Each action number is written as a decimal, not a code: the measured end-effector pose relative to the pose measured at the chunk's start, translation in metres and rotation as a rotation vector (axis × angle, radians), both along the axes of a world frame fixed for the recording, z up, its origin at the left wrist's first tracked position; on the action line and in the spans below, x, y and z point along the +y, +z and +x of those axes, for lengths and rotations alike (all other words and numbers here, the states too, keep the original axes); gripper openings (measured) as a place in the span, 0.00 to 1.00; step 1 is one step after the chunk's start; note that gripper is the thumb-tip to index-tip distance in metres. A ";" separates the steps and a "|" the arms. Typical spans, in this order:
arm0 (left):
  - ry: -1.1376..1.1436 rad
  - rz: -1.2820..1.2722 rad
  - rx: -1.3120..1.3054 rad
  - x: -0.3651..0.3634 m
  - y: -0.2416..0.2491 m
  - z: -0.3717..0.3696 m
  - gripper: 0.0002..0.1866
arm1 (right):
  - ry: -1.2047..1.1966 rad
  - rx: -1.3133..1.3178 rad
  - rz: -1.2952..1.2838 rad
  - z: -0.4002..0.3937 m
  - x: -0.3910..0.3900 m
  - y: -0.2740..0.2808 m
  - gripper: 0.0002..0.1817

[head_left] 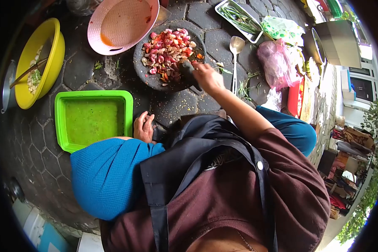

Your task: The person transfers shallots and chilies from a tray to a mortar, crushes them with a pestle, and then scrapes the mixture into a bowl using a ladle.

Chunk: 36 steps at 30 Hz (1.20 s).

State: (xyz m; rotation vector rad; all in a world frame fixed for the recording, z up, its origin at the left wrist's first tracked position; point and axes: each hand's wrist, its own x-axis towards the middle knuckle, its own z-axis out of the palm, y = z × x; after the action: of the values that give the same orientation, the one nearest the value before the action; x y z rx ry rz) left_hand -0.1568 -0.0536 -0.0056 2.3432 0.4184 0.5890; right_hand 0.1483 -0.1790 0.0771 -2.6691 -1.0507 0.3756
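One stone pestle (188, 72), likely heavy and rigid, gripped at its upper end by right hand (206, 77) over mortar (155, 80); left hand (143, 127) rests loosely curled, holding nothing.

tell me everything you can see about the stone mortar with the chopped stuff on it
The stone mortar is a round, shallow, dark grey slab that looks like rough stone, lying flat on the paved ground. Red, pink and pale chopped pieces are heaped on it. The right hand presses a dark pestle at its near edge. A pink basin sits beside it.
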 end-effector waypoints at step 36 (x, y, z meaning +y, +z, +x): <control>-0.035 -0.011 0.097 -0.004 0.005 0.008 0.29 | 0.181 -0.126 -0.252 0.141 -0.076 -0.115 0.10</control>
State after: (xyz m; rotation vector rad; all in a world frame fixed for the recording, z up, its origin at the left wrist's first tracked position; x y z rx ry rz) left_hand -0.1493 -0.0578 -0.0003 2.3701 0.4222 0.4572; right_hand 0.2896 -0.2546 -0.0375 -2.8570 -1.3729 0.4022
